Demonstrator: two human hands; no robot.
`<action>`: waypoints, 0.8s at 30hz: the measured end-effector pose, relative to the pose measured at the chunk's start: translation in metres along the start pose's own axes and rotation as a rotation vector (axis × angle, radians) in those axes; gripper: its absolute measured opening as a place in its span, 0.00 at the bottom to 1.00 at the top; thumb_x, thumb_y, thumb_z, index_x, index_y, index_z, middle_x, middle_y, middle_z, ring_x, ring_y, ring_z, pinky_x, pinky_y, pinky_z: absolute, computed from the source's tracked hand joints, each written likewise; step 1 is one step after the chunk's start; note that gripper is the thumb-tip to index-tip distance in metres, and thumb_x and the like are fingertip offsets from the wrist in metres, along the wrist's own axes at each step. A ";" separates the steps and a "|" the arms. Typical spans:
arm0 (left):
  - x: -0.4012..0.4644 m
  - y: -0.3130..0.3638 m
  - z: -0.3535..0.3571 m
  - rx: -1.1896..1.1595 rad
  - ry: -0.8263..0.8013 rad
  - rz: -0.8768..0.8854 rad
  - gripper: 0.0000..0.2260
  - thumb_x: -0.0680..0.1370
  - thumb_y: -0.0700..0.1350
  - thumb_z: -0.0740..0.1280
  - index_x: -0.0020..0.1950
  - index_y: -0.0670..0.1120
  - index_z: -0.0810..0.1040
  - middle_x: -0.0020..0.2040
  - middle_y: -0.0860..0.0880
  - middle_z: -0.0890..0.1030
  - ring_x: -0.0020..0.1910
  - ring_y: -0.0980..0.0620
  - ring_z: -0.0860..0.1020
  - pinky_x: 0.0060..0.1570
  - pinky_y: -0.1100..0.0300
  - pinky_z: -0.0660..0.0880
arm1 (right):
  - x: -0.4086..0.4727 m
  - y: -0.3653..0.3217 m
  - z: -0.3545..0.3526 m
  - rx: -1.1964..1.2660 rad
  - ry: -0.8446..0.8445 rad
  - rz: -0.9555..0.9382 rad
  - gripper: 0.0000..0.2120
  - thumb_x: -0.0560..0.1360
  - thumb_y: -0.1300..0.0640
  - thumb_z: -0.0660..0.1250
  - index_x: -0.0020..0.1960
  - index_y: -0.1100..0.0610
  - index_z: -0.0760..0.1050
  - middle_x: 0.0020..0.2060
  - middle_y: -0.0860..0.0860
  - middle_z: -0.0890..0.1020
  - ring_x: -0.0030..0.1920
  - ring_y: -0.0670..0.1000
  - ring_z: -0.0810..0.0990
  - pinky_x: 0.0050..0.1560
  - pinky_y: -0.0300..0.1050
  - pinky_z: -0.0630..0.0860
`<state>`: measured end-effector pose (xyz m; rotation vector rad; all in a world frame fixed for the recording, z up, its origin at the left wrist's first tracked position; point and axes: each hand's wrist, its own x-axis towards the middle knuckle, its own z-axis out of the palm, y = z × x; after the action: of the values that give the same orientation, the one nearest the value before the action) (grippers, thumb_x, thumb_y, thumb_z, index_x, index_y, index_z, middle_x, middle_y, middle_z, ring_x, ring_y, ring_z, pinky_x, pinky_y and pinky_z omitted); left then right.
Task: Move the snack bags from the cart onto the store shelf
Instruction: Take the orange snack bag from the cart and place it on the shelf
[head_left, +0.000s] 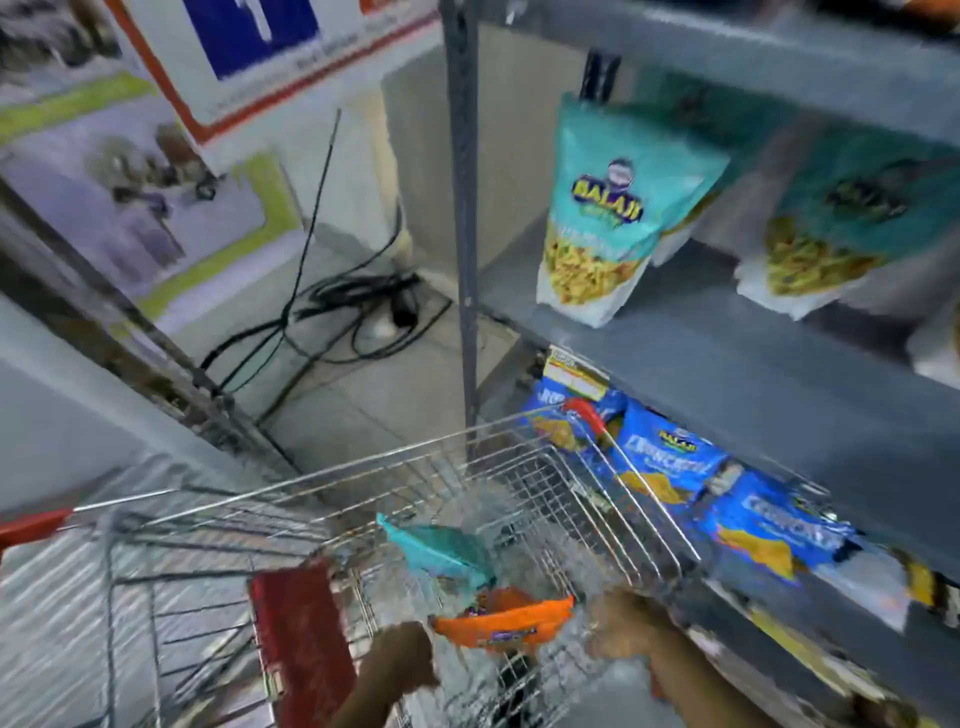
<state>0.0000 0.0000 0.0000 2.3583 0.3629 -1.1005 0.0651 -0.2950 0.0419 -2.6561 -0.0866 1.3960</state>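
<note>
Both hands down in the wire cart beside the grey store shelf.
The left hand (402, 662) and right hand (623, 626) flank an orange bag (506, 621); blur hides whether either grips it. Just beyond it lies one teal bag (441, 553) in the cart (587, 499). Above the right hand, a "BALAJI" pouch (602, 218) stands on the shelf (727, 353), with bare board before it.

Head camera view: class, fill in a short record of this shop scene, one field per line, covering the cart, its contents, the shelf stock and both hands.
cart: wire cart beside the shelf unit
in cart: teal bag and orange bag
middle shelf: teal snack bags, upright
lower shelf: blue snack bags
left hand: low at the orange bag's left edge; grip unclear from blur
right hand: at the orange bag's right edge; grip unclear
floor: tangled black cables
</note>
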 end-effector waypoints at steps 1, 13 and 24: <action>0.005 -0.002 0.012 -0.040 -0.026 -0.076 0.26 0.69 0.51 0.74 0.64 0.45 0.74 0.65 0.45 0.77 0.64 0.48 0.75 0.61 0.58 0.71 | 0.012 -0.002 -0.002 -0.050 0.009 -0.060 0.19 0.72 0.46 0.68 0.59 0.54 0.77 0.55 0.55 0.82 0.59 0.58 0.80 0.58 0.50 0.77; 0.031 0.029 0.055 -0.752 0.353 -0.270 0.03 0.69 0.43 0.74 0.35 0.48 0.82 0.34 0.48 0.84 0.37 0.49 0.82 0.39 0.55 0.77 | 0.072 -0.018 0.002 0.208 0.035 -0.108 0.09 0.67 0.56 0.74 0.44 0.58 0.80 0.45 0.58 0.85 0.45 0.56 0.84 0.49 0.49 0.80; -0.020 0.043 0.017 -0.555 0.473 0.115 0.11 0.68 0.53 0.71 0.30 0.48 0.77 0.29 0.45 0.81 0.28 0.56 0.73 0.32 0.56 0.69 | -0.005 -0.010 -0.034 0.325 0.336 -0.236 0.27 0.71 0.59 0.72 0.20 0.50 0.62 0.23 0.46 0.68 0.31 0.47 0.70 0.28 0.38 0.63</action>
<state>-0.0050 -0.0457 0.0204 2.0678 0.5999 -0.3111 0.0905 -0.2891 0.0662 -2.4681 -0.1204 0.8039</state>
